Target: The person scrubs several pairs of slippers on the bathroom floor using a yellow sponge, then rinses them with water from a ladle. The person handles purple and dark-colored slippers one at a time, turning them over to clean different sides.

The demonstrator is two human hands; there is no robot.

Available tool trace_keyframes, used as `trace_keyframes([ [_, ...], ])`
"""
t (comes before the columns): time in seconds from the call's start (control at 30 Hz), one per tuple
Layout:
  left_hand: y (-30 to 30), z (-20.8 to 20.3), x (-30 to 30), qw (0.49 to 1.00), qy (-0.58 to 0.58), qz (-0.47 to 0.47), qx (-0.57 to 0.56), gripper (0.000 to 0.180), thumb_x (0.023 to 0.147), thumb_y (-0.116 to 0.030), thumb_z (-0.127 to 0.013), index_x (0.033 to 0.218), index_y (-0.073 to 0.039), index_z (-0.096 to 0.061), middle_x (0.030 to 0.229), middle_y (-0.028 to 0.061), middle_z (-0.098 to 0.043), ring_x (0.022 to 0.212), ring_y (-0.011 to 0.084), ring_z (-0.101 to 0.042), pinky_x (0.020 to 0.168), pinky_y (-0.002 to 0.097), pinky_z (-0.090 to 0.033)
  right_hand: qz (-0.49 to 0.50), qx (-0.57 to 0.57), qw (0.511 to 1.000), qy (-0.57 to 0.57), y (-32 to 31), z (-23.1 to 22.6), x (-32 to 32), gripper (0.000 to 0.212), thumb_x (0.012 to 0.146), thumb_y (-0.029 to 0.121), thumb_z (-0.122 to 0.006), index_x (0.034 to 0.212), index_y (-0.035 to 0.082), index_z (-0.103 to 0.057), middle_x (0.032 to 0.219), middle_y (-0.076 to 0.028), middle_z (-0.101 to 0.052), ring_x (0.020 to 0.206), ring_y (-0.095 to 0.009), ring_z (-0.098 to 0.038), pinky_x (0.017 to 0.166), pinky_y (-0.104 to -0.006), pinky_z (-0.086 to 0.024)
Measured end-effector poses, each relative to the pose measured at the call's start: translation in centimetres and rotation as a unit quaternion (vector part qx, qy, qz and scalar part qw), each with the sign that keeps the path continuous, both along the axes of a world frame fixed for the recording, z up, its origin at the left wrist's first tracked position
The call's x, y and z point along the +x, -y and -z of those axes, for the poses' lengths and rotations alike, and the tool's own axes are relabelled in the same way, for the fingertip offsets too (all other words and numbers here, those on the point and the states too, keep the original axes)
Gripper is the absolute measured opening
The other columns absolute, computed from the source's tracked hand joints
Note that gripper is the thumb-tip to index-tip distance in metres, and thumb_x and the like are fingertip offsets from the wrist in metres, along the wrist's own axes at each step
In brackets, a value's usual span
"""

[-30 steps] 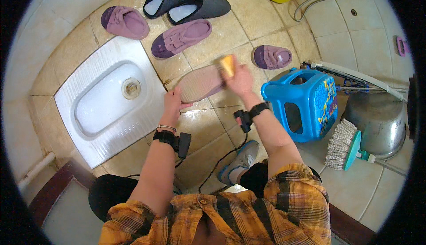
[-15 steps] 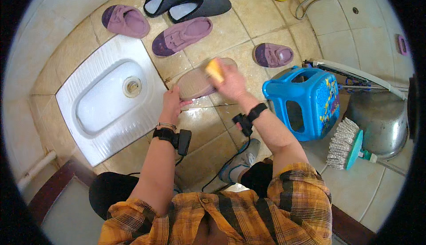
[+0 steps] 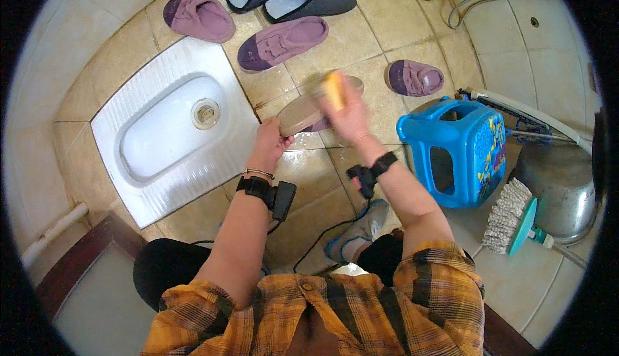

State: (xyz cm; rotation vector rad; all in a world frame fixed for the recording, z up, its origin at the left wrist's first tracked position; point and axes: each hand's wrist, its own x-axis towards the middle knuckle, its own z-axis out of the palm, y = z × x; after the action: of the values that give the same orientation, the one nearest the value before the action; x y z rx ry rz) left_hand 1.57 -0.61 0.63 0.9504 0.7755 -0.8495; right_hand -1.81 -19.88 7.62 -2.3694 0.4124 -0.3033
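The left hand is clamped on the near end of an upturned slipper, held over the wet floor tiles. The right hand closes round a yellow scrubber, blurred, on its sole. The slipper looks light, bendy and probably slick; the heel end is the best hold.

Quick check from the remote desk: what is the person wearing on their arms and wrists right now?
Both forearms are bare, with orange and dark plaid shirt sleeves rolled up above the elbows. The left hand has a thin bracelet and a black wrist strap with a small black box, trailing a dark cable. The right hand has a similar black strap.
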Motion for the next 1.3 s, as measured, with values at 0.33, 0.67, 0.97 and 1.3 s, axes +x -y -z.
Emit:
trace_keyframes([
  [0.33, 0.7, -1.3, 0.5, 0.995, -0.066, -0.069, 0.035, 0.015, 0.094, -0.012, -0.047, 0.096, 0.001, -0.055, 0.079, 0.0140, -0.060, 0.055, 0.0187, -0.054, 0.040, 0.0252, -0.041, 0.075, -0.199, 0.955, -0.208, 4.8, -2.0, 1.5, 0.080, 0.077, 0.036, -0.075, 0.147, 0.021, -0.038, 0.105, -0.018, -0.056, 0.097, -0.036, -0.058, 0.084, -0.0422, -0.050],
  [0.67, 0.1, -1.9, 1.0, 0.992, -0.066, -0.108, 0.013, 0.015, 0.096, -0.010, -0.045, 0.095, 0.004, -0.051, 0.076, 0.0149, -0.055, 0.052, 0.0182, -0.049, 0.039, 0.0243, -0.039, -0.005, -0.192, 0.976, -0.102, 4.7, -0.8, 1.3, 0.069, 0.083, 0.036, -0.068, 0.144, 0.014, -0.043, 0.100, -0.021, -0.059, 0.091, -0.037, -0.059, 0.080, -0.0435, -0.050],
  [0.97, -0.3, -2.0, 0.7, 0.998, -0.005, -0.044, -0.037, 0.017, 0.096, -0.010, -0.044, 0.096, 0.002, -0.054, 0.074, 0.0090, -0.052, 0.053, 0.0153, -0.048, 0.041, 0.0222, -0.041, -0.168, -0.108, 0.980, -0.004, -2.7, -1.4, 0.5, 0.082, 0.076, 0.032, -0.074, 0.148, 0.019, -0.036, 0.105, -0.018, -0.059, 0.093, -0.037, -0.060, 0.080, -0.0460, -0.051],
  [1.3, -0.6, -0.4, 1.6, 0.998, -0.044, -0.048, 0.015, 0.021, 0.093, -0.014, -0.052, 0.095, 0.007, -0.052, 0.078, 0.0178, -0.057, 0.051, 0.0210, -0.053, 0.038, 0.0280, -0.044, 0.087, -0.158, 0.941, -0.285, 11.9, 2.2, 3.1, 0.075, 0.083, 0.055, -0.060, 0.146, 0.021, -0.039, 0.105, -0.025, -0.067, 0.099, -0.039, -0.065, 0.085, -0.0472, -0.052],
])
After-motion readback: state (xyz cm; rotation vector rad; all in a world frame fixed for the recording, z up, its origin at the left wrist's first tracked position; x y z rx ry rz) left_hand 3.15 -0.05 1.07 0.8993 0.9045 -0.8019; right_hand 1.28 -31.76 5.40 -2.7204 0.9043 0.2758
